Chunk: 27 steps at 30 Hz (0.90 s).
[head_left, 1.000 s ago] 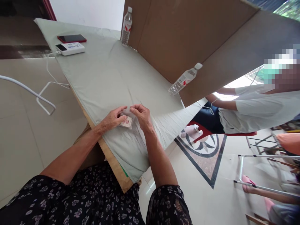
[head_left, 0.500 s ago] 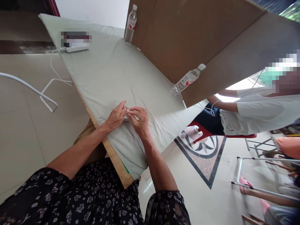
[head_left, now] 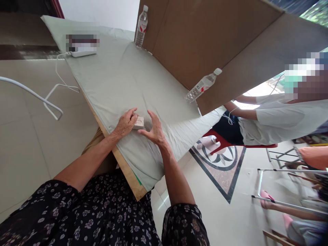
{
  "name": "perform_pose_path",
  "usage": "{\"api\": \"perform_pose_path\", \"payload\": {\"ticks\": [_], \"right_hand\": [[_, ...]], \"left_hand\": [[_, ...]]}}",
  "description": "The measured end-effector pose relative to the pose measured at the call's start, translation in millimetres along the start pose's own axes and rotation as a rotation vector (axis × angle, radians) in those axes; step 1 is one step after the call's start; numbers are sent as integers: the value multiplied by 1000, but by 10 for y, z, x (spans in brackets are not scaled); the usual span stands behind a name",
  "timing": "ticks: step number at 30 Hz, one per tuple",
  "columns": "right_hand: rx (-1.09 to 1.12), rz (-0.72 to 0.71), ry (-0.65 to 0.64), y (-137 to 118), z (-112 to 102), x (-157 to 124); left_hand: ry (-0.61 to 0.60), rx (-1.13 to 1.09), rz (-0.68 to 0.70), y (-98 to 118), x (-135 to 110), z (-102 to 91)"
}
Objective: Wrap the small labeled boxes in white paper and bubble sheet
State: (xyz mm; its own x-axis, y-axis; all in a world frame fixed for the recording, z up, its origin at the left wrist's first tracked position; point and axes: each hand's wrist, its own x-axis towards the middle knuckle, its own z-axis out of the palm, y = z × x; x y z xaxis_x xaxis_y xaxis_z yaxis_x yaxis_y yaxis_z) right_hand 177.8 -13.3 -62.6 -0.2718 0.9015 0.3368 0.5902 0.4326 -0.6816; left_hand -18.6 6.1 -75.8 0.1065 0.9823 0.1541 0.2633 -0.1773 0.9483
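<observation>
A small folded packet (head_left: 139,123), pale with a pinkish print, lies on the grey-green cloth of the table (head_left: 115,82) near its front edge. My left hand (head_left: 125,123) curls over the packet's left side, fingertips pressed on it. My right hand (head_left: 154,129) hovers just right of the packet with fingers stretched and spread, holding nothing.
Two plastic water bottles (head_left: 141,26) (head_left: 202,86) stand against brown cardboard panels (head_left: 205,41) along the table's far side. A white device with a cable (head_left: 82,53) sits at the far left corner. A seated person in a white shirt (head_left: 282,119) is at the right.
Both hands were pinching and folding the packet together. Now my right hand has let go and opened, while my left hand still presses the folded packet on the cloth.
</observation>
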Motion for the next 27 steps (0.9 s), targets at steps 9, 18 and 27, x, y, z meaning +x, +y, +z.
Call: {"api": "perform_pose_path", "payload": {"ticks": [9, 18, 27], "right_hand": [[50, 52, 79, 77, 304, -9], [43, 87, 85, 128, 322, -3], [-168, -29, 22, 31, 314, -41]], "left_hand": [[71, -105, -29, -41, -3, 22], [79, -108, 18, -50, 0, 59], [99, -91, 130, -118, 25, 35]]}}
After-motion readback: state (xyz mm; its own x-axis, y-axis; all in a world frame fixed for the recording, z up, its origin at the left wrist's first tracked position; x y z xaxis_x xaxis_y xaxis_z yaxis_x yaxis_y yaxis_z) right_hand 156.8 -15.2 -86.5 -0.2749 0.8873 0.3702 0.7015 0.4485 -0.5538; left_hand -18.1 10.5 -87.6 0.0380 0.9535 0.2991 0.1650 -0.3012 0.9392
